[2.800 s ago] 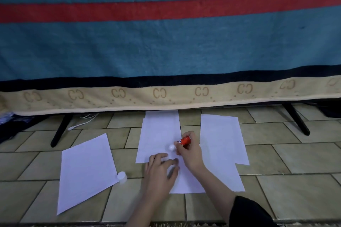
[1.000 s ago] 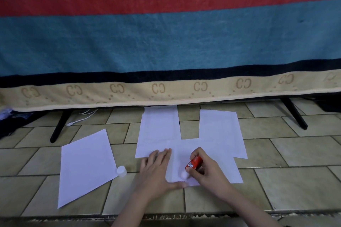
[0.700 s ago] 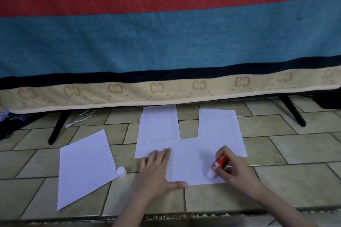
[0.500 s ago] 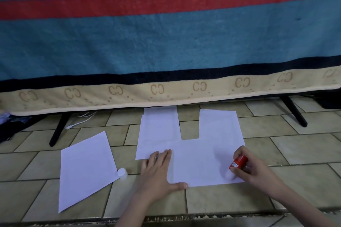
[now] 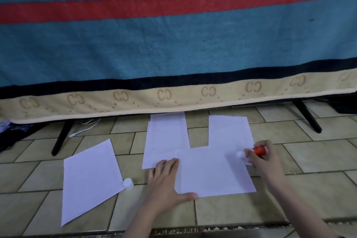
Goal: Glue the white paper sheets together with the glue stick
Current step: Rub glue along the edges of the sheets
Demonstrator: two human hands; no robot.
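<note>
Three white sheets lie overlapped on the tiled floor: a left sheet (image 5: 166, 137), a right sheet (image 5: 229, 131) and a front sheet (image 5: 212, 172) across their near ends. My left hand (image 5: 166, 185) presses flat, fingers straight, on the front sheet's left edge. My right hand (image 5: 264, 158) grips the red glue stick (image 5: 259, 150), whose white tip (image 5: 240, 154) touches the paper near the right edge. A separate white sheet (image 5: 90, 177) lies tilted to the left, with the white glue cap (image 5: 128, 183) at its right corner.
A blue blanket (image 5: 173, 44) with a red stripe and a beige border hangs over a frame just behind the sheets. Black frame legs (image 5: 61, 137) (image 5: 309, 118) stand on the floor at left and right. A white cable (image 5: 85, 127) lies beside the left leg.
My right hand has drawn the glue stick from the front sheet's near left part rightward along it, then up the right edge. My left hand stays pressed on the paper.
</note>
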